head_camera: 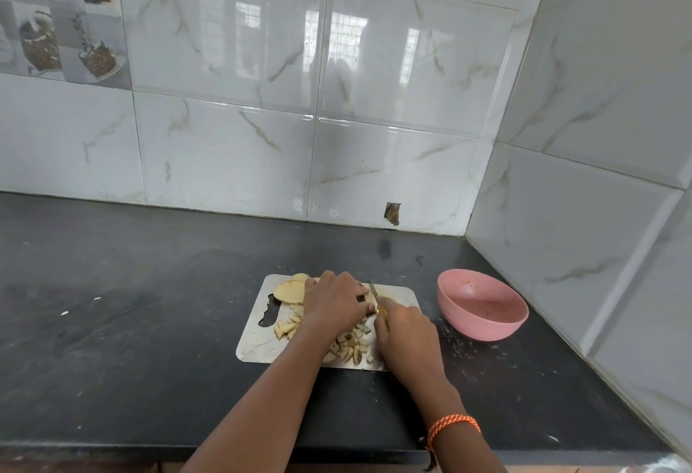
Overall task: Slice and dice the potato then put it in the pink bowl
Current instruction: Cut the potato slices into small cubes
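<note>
Step in hand: dicing, partway through. Left hand [335,302] curled down over a stack of potato slices [369,298] near the middle of the steel cutting board [254,345], fingers pinning it flat. Right hand [406,334] clenched round the yellow handle of a knife [373,291], blade tip showing just beside the left fingertips.

Diced potato pieces [350,347] heaped on the near half of the board, partly hidden under the left forearm. Uncut slices [290,291] lying at the far left corner of the board. Pink bowl [483,306] on the dark counter [131,304] to the right of the board, apart from it; no potato pieces inside.

Judged roughly midway: cutting unfinished, transfer not begun.

Next move calls for: blade kept clear of the pinning fingers, the stack held against sliding, then remaining slices drawn under the knife.
</note>
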`<state>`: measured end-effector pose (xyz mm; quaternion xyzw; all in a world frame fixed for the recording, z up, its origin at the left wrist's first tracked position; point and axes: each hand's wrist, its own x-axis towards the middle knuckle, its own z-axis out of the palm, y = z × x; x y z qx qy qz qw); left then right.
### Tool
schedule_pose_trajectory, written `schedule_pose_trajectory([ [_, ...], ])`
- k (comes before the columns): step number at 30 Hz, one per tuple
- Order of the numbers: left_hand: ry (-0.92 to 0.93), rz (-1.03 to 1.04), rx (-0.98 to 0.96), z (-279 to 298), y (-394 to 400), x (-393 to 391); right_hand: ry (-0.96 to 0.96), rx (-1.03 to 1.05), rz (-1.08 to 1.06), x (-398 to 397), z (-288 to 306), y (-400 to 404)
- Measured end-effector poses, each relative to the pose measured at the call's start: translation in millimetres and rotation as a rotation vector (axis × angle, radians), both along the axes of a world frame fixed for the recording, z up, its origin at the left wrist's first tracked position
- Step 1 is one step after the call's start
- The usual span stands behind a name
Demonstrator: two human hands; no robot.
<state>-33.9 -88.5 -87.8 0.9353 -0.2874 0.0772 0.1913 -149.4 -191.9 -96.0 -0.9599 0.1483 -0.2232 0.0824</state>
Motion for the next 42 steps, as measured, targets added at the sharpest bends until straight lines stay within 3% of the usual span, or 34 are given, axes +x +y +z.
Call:
schedule_pose_trajectory([
  [7, -0.007, 0.019, -0.046, -3.4, -1.7, 4.1, -0.062, 0.035, 0.014, -3.7, 0.9, 0.4],
  [19, -0.029, 0.026, -0.052, -6.0, -2.9, 4.6, 0.036, 0.029, 0.053, -6.1, 2.0, 1.0],
  [33, -0.026, 0.059, -0.060, -4.1, -3.2, 1.8, -0.074, 0.124, 0.050, -73.7, -13.1, 0.8],
  [42, -0.006, 0.050, -0.076, -1.8, -1.7, 0.0, -0.074, 0.134, 0.052, -61.1, -8.5, 2.8],
])
